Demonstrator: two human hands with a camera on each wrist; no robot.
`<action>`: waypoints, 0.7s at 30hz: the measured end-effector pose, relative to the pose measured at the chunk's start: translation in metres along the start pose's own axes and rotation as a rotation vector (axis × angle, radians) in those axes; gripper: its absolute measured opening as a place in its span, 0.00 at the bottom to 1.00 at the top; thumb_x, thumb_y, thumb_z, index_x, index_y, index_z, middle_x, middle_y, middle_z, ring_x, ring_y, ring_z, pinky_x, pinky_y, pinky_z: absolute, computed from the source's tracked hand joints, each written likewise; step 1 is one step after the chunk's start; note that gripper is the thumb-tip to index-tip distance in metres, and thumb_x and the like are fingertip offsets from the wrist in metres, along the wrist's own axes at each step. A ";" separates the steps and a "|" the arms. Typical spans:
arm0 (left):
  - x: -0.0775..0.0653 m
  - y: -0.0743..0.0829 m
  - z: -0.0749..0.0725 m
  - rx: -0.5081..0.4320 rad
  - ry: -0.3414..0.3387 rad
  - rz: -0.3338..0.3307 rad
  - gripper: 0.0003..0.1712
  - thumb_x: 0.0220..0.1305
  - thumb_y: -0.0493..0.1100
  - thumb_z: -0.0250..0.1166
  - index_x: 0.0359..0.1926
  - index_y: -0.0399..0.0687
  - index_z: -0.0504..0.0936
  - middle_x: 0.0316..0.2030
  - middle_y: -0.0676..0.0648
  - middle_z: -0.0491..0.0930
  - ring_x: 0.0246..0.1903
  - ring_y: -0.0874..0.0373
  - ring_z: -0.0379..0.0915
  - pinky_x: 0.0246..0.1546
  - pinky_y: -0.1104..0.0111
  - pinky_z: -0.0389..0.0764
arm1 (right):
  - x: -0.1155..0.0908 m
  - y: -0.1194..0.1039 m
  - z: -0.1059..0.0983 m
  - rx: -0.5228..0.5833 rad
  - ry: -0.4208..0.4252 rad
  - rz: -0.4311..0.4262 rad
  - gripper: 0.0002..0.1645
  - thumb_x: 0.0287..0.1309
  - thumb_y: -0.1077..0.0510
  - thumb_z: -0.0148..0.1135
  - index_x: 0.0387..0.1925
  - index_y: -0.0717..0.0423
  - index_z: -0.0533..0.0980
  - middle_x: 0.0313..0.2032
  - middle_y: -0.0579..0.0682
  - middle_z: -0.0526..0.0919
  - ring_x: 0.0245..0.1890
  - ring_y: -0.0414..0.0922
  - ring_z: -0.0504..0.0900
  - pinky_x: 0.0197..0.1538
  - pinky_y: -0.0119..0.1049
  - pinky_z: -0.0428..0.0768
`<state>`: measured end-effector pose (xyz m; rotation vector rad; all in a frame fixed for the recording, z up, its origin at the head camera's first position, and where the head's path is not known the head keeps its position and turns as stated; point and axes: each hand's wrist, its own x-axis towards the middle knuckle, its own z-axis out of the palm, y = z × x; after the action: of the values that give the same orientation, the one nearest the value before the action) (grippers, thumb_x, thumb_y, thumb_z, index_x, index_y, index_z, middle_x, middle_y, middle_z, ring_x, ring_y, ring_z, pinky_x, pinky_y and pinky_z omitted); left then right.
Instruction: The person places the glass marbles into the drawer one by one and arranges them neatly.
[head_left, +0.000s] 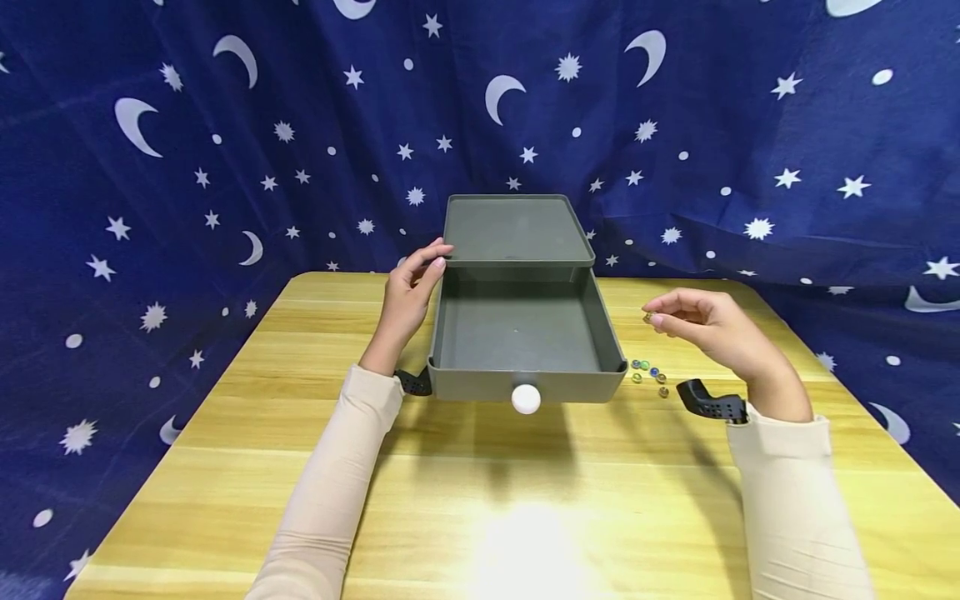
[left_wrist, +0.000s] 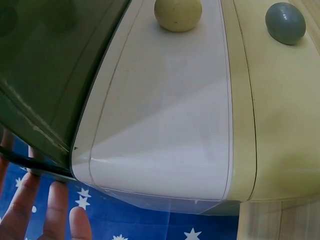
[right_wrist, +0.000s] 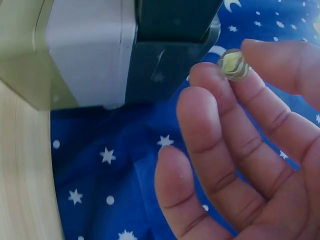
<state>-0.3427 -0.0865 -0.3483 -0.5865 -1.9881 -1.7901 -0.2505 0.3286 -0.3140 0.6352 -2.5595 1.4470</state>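
A grey drawer (head_left: 517,325) with a round white knob (head_left: 526,399) sticks out from the front of a small chest, below its grey top panel (head_left: 517,229). My left hand (head_left: 408,287) touches the left front corner of that panel with thumb and fingertips. The left wrist view shows the chest's white front (left_wrist: 165,110) close up, with fairly straight fingers (left_wrist: 56,210) near the dark edge. To the right of the chest, my right hand (head_left: 701,321) pinches a glass marble (right_wrist: 234,65) with a yellowish swirl between thumb and fingertip, above the table.
Several loose marbles (head_left: 654,372) lie on the wooden table (head_left: 300,417) right of the drawer. Lower on the chest is a yellow section (left_wrist: 280,125) with a grey knob (left_wrist: 285,23). A blue curtain (head_left: 375,108) with moons and stars hangs behind the table.
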 end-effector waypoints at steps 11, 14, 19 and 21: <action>-0.001 0.000 -0.001 0.011 -0.005 -0.005 0.17 0.82 0.37 0.59 0.64 0.34 0.84 0.73 0.42 0.77 0.61 0.43 0.79 0.59 0.66 0.74 | 0.000 -0.015 0.009 0.025 0.017 -0.043 0.12 0.73 0.72 0.62 0.51 0.61 0.85 0.44 0.35 0.90 0.41 0.35 0.88 0.48 0.23 0.82; -0.001 0.000 -0.001 0.005 -0.007 -0.007 0.18 0.83 0.37 0.59 0.64 0.34 0.84 0.73 0.42 0.77 0.61 0.42 0.79 0.59 0.65 0.74 | 0.000 -0.018 0.013 0.038 0.023 -0.061 0.14 0.72 0.73 0.62 0.50 0.58 0.86 0.43 0.36 0.91 0.41 0.34 0.88 0.48 0.23 0.82; -0.001 0.000 0.000 -0.004 -0.004 -0.007 0.18 0.83 0.37 0.59 0.64 0.33 0.84 0.73 0.42 0.77 0.60 0.42 0.79 0.59 0.66 0.74 | 0.002 -0.026 0.019 0.051 0.028 -0.086 0.16 0.70 0.74 0.63 0.48 0.54 0.87 0.43 0.36 0.90 0.40 0.33 0.89 0.47 0.24 0.83; 0.000 -0.001 0.000 -0.008 -0.001 -0.002 0.18 0.82 0.37 0.59 0.63 0.33 0.84 0.73 0.42 0.77 0.60 0.42 0.79 0.58 0.66 0.74 | 0.002 -0.028 0.021 0.054 0.029 -0.095 0.15 0.70 0.75 0.63 0.48 0.56 0.87 0.43 0.36 0.90 0.41 0.33 0.89 0.47 0.24 0.83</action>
<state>-0.3429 -0.0866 -0.3488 -0.5876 -1.9838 -1.8000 -0.2389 0.2971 -0.3023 0.7275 -2.4401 1.4874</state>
